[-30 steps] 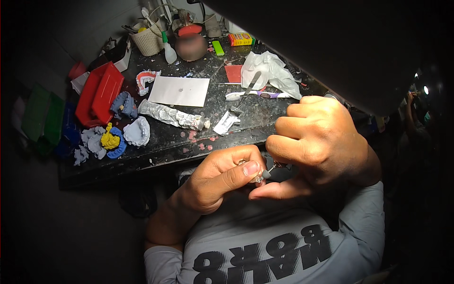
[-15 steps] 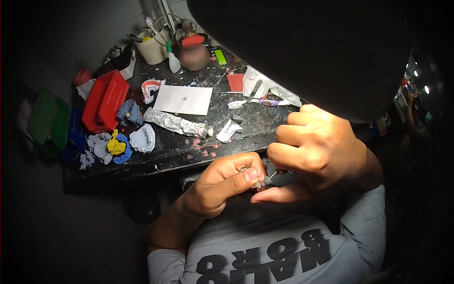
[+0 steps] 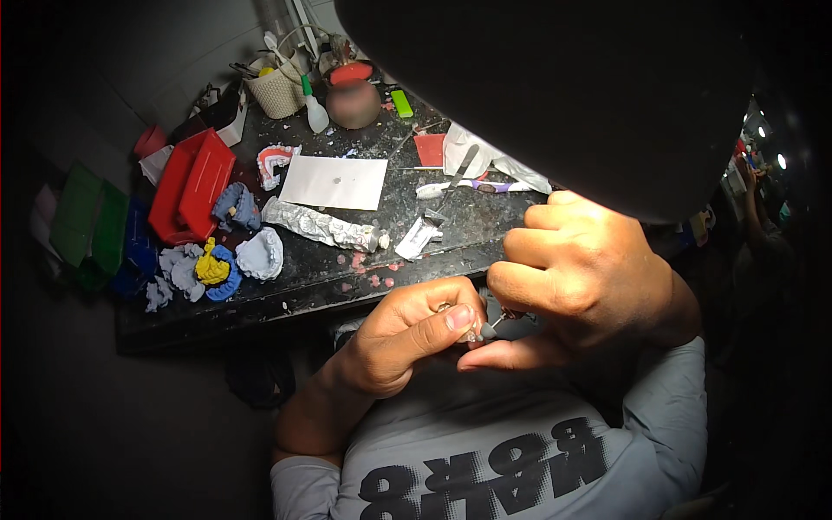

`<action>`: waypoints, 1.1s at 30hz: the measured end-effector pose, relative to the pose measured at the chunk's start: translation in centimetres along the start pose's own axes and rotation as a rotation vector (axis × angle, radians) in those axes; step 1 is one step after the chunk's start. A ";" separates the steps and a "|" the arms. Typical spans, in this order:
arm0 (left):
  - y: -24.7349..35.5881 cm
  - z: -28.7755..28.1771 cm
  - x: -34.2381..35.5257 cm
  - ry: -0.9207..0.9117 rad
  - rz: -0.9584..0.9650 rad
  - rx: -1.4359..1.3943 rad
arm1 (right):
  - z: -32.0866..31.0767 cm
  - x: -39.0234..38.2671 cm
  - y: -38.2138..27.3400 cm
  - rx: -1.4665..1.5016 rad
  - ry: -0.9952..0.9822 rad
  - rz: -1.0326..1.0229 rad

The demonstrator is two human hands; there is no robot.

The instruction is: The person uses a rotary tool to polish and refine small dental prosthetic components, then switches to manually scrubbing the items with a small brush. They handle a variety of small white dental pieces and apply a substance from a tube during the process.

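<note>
Low in the view, just off the bench's front edge, my left hand [image 3: 407, 338] pinches a small clear and pinkish piece [image 3: 471, 337] between thumb and fingers; its exact shape is hidden. My right hand [image 3: 581, 269] is curled round a rotary tool, mostly hidden, with a thin metal shank and a grey cone-shaped bit [image 3: 488, 331] at or against the piece. The right thumb reaches out below the bit. Beyond my hands lie a crumpled silver tube [image 3: 321, 225], a small foil packet [image 3: 418, 236], a metal spatula [image 3: 464, 169] and a toothbrush [image 3: 429, 191].
The black bench [image 3: 338, 290] holds red [image 3: 178, 186], green [image 3: 82, 221] and blue trays, several dental casts [image 3: 260, 254], white paper [image 3: 334, 182], crumpled tissue [image 3: 468, 147] and a pen cup [image 3: 277, 95]. A dark overhang [image 3: 537, 87] fills the upper right. Another person [image 3: 750, 208] is at far right.
The bench has shifted slightly lower in the view, and the dark overhang covers more of the upper right. My hands keep nearly the same grip and position on the piece and tool.
</note>
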State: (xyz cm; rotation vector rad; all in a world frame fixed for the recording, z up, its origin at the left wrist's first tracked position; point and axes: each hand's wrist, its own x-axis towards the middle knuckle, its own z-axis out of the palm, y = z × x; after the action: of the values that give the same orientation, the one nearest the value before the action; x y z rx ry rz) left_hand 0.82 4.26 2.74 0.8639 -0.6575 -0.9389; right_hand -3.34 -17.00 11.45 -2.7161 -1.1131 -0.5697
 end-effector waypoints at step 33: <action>-0.2 -0.2 0.3 0.017 0.028 0.066 | 0.1 0.0 0.1 0.008 -0.038 0.030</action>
State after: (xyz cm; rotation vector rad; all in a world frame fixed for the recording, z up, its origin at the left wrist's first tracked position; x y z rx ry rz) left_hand 1.06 4.02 2.53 0.9182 -0.6878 -0.8884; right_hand -3.24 -17.01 11.36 -2.7429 -1.0785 -0.5096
